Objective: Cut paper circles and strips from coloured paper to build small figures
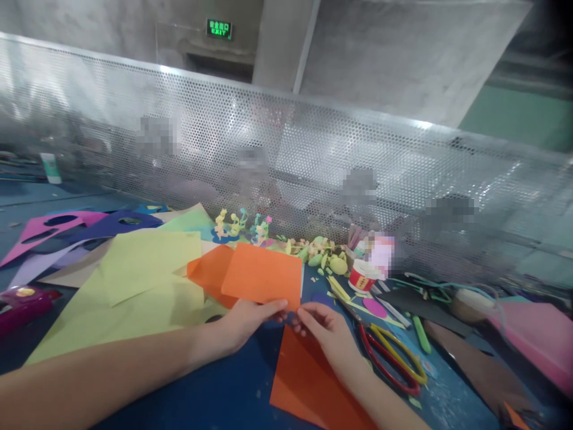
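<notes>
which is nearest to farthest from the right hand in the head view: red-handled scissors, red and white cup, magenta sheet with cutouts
From the right hand:
1. red-handled scissors, just to its right on the table.
2. red and white cup, behind it, toward the mesh screen.
3. magenta sheet with cutouts, far left.

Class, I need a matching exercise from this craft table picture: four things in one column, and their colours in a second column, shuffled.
Things:
1. sheet held by both hands
2. big sheets at left
3. scissor handles
4. cut-out sheet far left

Colours:
A. pink
B. red and yellow
C. orange
D. yellow-green

Pairs: 1-C, 2-D, 3-B, 4-A
</notes>
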Demonstrator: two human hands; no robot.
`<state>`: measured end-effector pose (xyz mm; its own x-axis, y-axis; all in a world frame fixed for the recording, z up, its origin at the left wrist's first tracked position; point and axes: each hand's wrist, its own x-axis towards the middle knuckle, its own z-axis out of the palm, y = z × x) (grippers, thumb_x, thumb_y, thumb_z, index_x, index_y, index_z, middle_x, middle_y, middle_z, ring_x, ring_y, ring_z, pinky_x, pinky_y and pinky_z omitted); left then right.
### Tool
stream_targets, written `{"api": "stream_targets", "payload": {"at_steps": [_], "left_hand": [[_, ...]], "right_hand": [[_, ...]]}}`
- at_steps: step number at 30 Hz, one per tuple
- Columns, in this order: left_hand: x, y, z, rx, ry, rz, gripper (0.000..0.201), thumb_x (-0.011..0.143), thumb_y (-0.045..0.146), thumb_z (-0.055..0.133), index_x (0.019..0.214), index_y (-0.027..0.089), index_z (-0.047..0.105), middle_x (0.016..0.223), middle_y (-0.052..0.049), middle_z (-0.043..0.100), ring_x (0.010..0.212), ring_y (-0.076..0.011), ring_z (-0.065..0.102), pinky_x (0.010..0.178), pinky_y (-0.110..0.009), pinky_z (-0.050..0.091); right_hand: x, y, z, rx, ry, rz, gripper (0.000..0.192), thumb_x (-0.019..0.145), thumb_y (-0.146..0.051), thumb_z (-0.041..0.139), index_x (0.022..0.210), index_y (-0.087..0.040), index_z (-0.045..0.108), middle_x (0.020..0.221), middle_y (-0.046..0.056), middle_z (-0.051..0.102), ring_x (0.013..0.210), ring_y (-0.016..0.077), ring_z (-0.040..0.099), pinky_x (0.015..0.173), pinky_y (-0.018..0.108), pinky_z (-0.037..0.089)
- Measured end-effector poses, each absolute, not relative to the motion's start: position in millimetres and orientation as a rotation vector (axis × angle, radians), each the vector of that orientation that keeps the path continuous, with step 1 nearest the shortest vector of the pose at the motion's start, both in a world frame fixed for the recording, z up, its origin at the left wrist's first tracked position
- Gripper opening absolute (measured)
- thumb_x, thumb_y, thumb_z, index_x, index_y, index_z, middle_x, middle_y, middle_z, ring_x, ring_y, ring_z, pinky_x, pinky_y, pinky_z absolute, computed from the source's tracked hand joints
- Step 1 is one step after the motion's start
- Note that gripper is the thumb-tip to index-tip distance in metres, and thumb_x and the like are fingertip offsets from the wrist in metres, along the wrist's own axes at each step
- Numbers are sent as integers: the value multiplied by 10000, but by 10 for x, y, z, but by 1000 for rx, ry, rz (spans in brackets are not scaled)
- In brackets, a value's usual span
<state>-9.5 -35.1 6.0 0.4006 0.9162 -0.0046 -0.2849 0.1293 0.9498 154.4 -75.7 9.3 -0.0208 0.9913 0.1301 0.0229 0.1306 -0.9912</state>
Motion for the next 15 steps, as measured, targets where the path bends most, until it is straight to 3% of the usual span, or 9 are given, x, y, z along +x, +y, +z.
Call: {"api": "stream_targets", "payload": {"at_steps": [15], "left_hand": [[-86,-364,99,1126,703,982,210,646,329,726,713,140,662,685,-19,660,634,-132,583,670,-271,476]], "right_hand": [[1542,-725,78,-1156,-1310,1192,273,720,-431,654,726,-158,653,650,31,637,574,127,517,564,240,402]]}}
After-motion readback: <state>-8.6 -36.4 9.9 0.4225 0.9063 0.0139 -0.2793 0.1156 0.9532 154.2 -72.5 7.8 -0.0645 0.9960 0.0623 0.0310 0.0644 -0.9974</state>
